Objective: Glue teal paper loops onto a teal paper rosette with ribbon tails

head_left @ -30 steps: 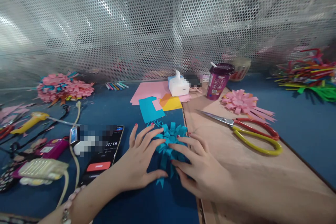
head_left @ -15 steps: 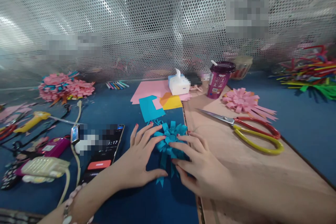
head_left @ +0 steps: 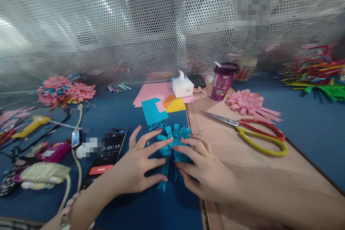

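Note:
A teal paper flower (head_left: 174,139) with looped petals and dangling strips lies on the blue table top (head_left: 113,111). My left hand (head_left: 138,163) rests beside it with fingers spread, the fingertips pressing on its left petals. From the right, my right hand (head_left: 201,167) lies over the flower, fingers stretched out and touching its centre and lower strips. Neither hand grips anything.
A phone (head_left: 106,156) showing a timer lies left of my hands. Red and yellow scissors (head_left: 250,133) and a pink paper flower (head_left: 246,103) sit on the brown board (head_left: 242,165) at right. Coloured paper sheets (head_left: 159,102), a white box (head_left: 182,85) and a purple cup (head_left: 223,81) stand behind.
My left fingers have slid further onto the flower's petals and now meet my right fingertips at its centre. The flower has shifted slightly.

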`<act>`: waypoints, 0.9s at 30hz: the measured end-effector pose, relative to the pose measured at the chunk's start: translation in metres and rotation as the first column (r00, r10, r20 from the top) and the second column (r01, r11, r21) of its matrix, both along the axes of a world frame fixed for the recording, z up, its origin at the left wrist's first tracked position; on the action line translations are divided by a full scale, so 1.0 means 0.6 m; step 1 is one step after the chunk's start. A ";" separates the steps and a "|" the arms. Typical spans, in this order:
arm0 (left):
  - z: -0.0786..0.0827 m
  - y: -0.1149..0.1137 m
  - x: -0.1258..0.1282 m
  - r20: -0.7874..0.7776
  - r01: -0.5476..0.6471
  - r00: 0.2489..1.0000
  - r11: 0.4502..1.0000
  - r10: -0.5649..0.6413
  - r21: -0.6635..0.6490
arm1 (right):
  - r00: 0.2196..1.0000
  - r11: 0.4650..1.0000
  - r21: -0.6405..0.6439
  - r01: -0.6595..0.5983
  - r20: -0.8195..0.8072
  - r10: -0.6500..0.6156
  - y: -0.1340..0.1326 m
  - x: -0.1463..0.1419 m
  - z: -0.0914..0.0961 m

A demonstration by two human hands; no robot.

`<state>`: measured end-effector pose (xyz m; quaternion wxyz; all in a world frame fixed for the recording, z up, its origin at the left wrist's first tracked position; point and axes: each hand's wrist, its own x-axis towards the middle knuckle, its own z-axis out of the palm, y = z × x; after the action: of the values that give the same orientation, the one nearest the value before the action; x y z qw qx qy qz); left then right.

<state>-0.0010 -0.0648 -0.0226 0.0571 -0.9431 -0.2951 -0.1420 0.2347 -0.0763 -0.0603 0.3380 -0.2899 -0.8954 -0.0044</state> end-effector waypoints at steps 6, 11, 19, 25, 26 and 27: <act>0.002 -0.001 -0.002 -0.020 0.054 0.998 0.998 -0.054 -0.021 | 1.000 1.000 0.001 0.000 -0.006 0.000 0.001 0.000 -0.002; 0.001 -0.001 -0.004 -0.019 0.037 0.999 0.999 -0.037 -0.021 | 1.000 1.000 0.018 0.001 -0.004 -0.001 0.002 0.000 -0.003; -0.006 0.001 -0.002 -0.051 -0.005 0.999 1.000 0.004 -0.014 | 1.000 0.999 0.034 0.010 0.029 -0.011 0.002 0.000 -0.002; -0.009 0.001 0.001 -0.035 -0.007 0.999 1.000 0.007 -0.018 | 1.000 1.000 0.020 0.008 0.029 -0.009 0.002 -0.001 -0.004; -0.010 0.001 0.002 -0.040 -0.005 0.999 1.000 0.004 -0.020 | 1.000 1.000 0.015 0.009 0.029 -0.010 0.002 -0.001 -0.004; -0.011 0.002 0.002 -0.047 -0.002 0.999 1.000 0.001 -0.021 | 1.000 1.000 0.012 0.009 0.029 -0.010 0.001 -0.001 -0.004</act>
<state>0.0000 -0.0636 -0.0289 0.0544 -0.9465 -0.2960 -0.1167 0.2339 -0.0755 -0.0625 0.3267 -0.2920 -0.8988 -0.0156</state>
